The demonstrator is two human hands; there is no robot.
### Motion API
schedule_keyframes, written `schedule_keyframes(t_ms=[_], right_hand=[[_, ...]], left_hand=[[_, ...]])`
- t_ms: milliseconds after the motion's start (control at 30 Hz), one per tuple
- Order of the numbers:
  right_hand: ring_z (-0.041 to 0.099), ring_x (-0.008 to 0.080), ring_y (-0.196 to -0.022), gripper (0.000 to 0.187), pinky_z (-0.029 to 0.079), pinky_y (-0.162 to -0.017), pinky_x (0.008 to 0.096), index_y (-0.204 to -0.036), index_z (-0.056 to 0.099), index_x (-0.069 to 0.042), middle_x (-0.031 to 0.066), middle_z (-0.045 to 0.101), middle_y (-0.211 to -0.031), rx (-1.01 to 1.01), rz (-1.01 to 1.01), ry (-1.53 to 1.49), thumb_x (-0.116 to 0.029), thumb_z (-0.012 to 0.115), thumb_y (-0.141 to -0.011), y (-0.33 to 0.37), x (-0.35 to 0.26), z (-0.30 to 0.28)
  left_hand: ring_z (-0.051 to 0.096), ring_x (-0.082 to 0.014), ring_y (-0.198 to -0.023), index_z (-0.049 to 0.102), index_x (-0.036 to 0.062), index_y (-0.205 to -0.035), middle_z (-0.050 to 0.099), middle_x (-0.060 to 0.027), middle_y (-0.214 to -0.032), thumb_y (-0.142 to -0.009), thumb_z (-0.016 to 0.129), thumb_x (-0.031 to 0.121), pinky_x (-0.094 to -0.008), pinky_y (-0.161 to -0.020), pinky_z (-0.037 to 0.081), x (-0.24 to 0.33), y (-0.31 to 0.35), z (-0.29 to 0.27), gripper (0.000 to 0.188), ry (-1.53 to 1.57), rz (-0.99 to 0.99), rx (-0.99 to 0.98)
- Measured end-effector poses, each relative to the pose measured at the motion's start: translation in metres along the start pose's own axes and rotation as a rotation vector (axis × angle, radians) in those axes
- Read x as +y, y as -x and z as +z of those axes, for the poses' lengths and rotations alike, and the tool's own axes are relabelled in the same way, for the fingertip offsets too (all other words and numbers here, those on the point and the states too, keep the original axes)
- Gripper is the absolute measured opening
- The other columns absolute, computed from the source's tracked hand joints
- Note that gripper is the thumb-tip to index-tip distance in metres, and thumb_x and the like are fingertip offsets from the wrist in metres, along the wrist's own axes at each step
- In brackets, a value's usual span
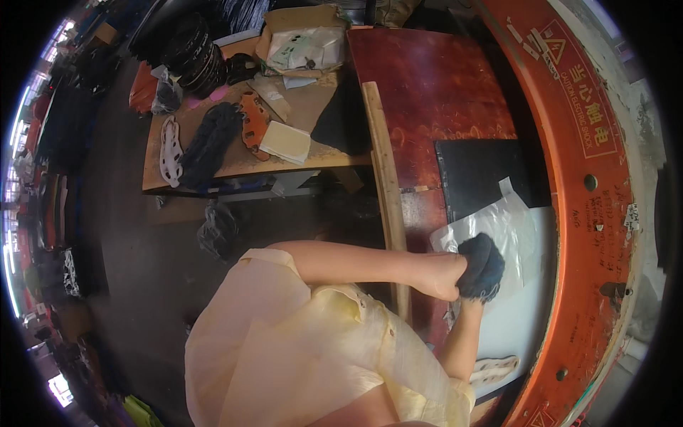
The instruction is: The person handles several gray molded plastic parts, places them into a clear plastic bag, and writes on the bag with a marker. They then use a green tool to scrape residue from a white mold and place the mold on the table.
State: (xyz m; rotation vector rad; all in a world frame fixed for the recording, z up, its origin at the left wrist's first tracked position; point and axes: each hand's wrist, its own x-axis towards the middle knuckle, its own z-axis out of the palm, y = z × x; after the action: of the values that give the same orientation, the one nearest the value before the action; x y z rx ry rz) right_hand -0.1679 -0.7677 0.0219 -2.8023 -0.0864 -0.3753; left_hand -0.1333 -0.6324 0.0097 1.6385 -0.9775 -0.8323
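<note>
A small bundle of dark blue, fuzzy cloth pieces (481, 265) with loose pale threads along its lower edge is between my hands, above the pale board. My left hand (442, 275) comes in from the left and is closed on the bundle's near left side, its fingertips partly hidden. From below, my right hand (469, 307) meets the bundle at the wrist. The cloth covers its fingers, so its grip does not show. Under the bundle lies a crumpled clear plastic sheet (491, 222). A white cut-out piece with holes (495, 369) rests near my right forearm.
An orange machine beam (569, 235) curves along the right. Behind the plastic lies a black mat (480, 171) on a red board (434, 85), edged by a wooden strip (384, 171). The left table (313, 89) bears dark fuzzy pieces (210, 142), an orange template (254, 121) and an open carton (302, 46).
</note>
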Motion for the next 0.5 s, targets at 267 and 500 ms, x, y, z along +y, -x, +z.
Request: schedule_keyframes(t_ms=[267, 500], right_hand=[[0.058, 0.0253, -0.058, 0.038, 0.045, -0.057, 0.0378, -0.072, 0.058, -0.004, 0.0137, 0.061, -0.069, -0.079, 0.578, -0.89, -0.033, 0.045, -0.091, -0.025, 0.005, 0.019], [0.061, 0.0187, -0.066, 0.018, 0.048, -0.065, 0.0312, -0.071, 0.058, -0.002, 0.0089, 0.061, -0.067, 0.475, 0.485, -0.362, -0.013, 0.051, -0.083, 0.076, 0.053, -0.039]], left_hand=[[0.063, -0.0354, -0.079, 0.061, -0.0037, -0.091, 0.061, -0.0261, -0.084, -0.069, 0.057, 0.016, -0.0442, -0.069, 0.048, -0.039, -0.015, -0.015, 0.03, -0.216, -0.228, -0.328], [0.049, -0.0353, -0.115, 0.053, -0.0003, -0.118, 0.05, -0.0198, -0.125, -0.078, 0.066, 0.016, -0.0371, -0.095, 0.042, -0.117, -0.116, -0.027, 0.045, -0.087, 0.244, 0.333]])
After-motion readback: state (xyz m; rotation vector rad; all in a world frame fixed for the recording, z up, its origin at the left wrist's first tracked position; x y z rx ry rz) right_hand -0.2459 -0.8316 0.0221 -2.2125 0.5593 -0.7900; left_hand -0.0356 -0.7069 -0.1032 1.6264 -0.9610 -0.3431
